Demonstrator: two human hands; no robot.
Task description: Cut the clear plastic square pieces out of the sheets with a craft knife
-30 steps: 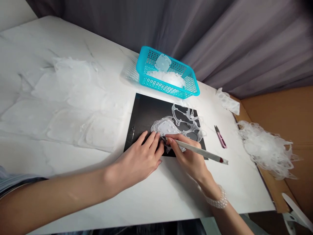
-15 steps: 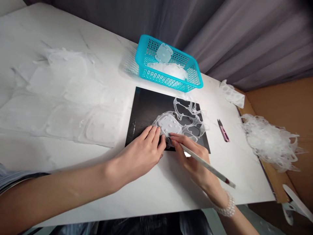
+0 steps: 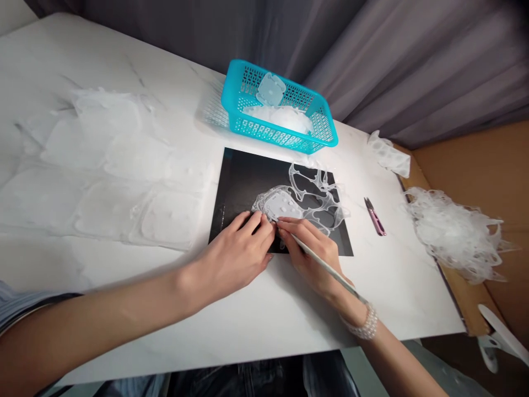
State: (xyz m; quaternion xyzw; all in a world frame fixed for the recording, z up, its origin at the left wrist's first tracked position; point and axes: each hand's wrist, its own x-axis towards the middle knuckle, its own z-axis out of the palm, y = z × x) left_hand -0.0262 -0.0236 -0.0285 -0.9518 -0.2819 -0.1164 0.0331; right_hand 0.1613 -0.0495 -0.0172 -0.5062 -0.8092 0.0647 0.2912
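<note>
Head view, nearest first. The left hand point(image 3: 235, 255) lies palm down at the lower edge of the black cutting mat point(image 3: 243, 182), fingers slightly spread and pressed together at the tips, holding down the clear plastic blister piece point(image 3: 283, 206). The right hand point(image 3: 309, 255), with a pearl bracelet point(image 3: 364, 326) on its wrist, pinches a slim white-handled craft knife point(image 3: 326, 267) between thumb and fingers, the handle angled back over the wrist. The tip sits at the piece's lower edge, just beside the left fingertips; the blade is probably touching the plastic, but the fingers hide it. The piece lies on the mat, still joined to a clear plastic web point(image 3: 318, 196) that runs toward the mat's far right corner.

Right of the mat lie pink-handled thread snips point(image 3: 374, 218), then a heap of clear plastic offcuts point(image 3: 452, 234) at the table edge. Left of the mat, clear moulded plastic sheets point(image 3: 124, 160) cover the white marble-pattern table point(image 3: 264, 325). Beyond the mat stands a turquoise perforated basket point(image 3: 279, 107) holding clear plastic pieces.
</note>
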